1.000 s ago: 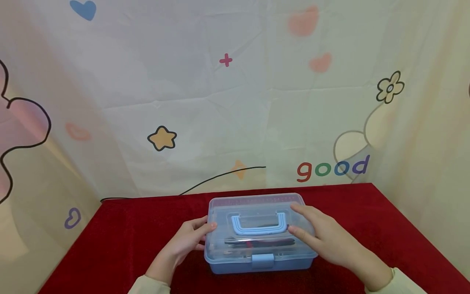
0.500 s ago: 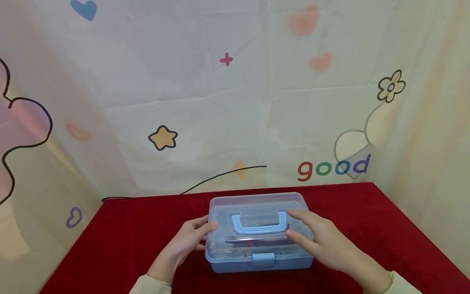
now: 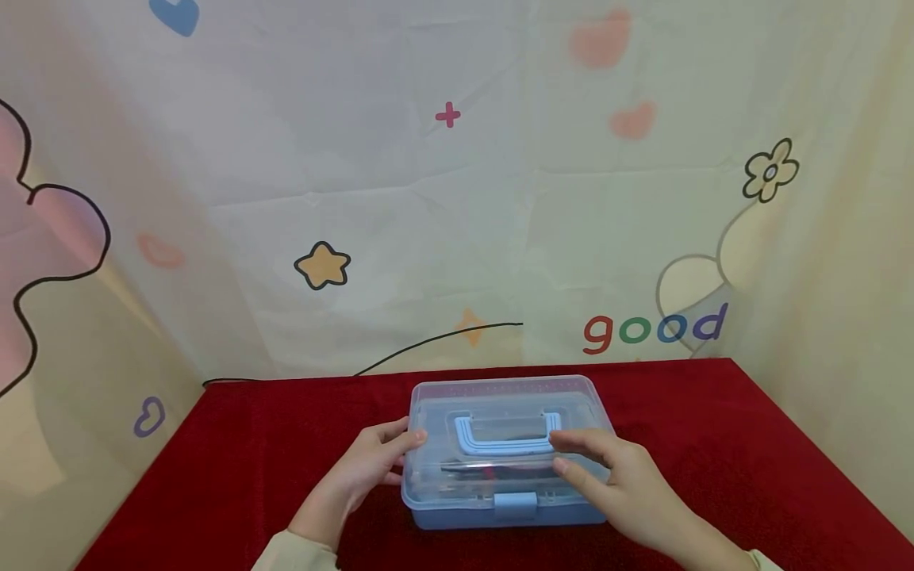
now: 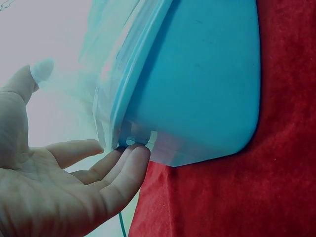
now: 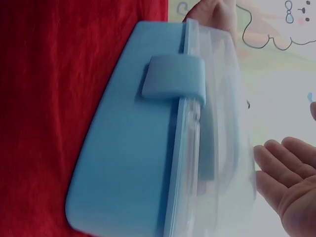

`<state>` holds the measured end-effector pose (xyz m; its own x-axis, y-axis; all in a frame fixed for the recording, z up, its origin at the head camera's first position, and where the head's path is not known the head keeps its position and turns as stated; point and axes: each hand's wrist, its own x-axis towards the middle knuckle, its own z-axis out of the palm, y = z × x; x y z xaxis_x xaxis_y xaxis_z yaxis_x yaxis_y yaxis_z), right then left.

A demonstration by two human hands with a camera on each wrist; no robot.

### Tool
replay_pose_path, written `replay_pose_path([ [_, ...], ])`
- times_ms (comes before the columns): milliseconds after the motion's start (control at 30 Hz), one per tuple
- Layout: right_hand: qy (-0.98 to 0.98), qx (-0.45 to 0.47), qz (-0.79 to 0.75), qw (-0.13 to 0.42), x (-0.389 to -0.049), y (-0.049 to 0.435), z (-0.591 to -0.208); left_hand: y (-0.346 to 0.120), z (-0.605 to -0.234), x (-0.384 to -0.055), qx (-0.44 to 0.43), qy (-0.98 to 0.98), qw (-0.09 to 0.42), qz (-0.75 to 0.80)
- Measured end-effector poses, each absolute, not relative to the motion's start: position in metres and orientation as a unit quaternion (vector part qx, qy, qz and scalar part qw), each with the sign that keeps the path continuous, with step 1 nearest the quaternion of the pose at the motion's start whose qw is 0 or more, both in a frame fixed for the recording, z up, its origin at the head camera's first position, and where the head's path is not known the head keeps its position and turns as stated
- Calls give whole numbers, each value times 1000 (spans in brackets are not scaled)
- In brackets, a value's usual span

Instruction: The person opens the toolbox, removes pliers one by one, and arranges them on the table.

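Red cloth [image 3: 714, 444] (blue box [image 3: 505, 484] atop)

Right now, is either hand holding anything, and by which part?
The left hand holds the box by its left end, thumb on the lid; the right hand grips nothing.

A curtained nook, building type unclear; a pale, creased fabric backdrop [image 3: 428, 246] printed with cartoon hearts [image 3: 601, 38] and coloured lettering [image 3: 658, 327] surrounds a red, velvety, cloth-covered desk [image 3: 286, 428].

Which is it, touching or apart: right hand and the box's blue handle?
Cannot tell. In the head view the right hand overlaps the handle at a fingertip, depth unclear; the right wrist view doesn't show the handle clearly.
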<state>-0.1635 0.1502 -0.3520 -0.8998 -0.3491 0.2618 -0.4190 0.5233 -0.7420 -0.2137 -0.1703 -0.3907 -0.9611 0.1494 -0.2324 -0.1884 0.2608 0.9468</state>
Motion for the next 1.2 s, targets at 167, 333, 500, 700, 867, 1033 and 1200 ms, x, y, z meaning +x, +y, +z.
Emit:
replay_pose_path([
  [167,-848,235,476,11,-157,146,-352,-170,-392,-214,-16,779,137,612],
  [333,-826,234,512,-32,-155,144,-356,-170,-391,-214,-16,779,138,611],
  [500,-814,219,531,-84,-156,145,-359,-170,-392,-213,-21,781,139,609],
  [700,-796,212,553,-121,-158,146,-364,-170,-392,-213,-18,782,138,608],
  [867,-774,203,578,-162,-159,146,-371,-169,-391,-214,-15,783,136,607],
  [1033,-759,191,590,-197,-160,148,-379,-168,-391,-213,-17,785,132,605],
  [1200,-748,185,597,-222,-160,148,-390,-167,-393,-212,-19,785,127,605],
])
